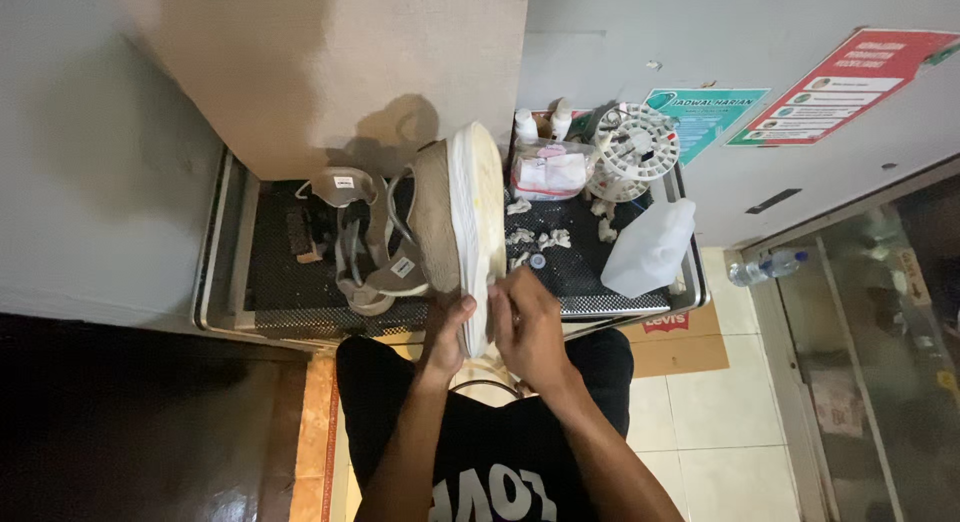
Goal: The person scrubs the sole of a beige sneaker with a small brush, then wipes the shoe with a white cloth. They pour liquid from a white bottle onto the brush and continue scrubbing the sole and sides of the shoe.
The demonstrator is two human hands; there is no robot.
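Keep your left hand (447,334) clamped on the heel of the beige sneaker (455,217) while your right hand (527,324), fingers pinched at the white sole's edge, rubs in short, even strokes.

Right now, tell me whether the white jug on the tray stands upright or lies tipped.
Tipped. The white jug lies on its side on the tray, its neck end toward the shoe's sole.
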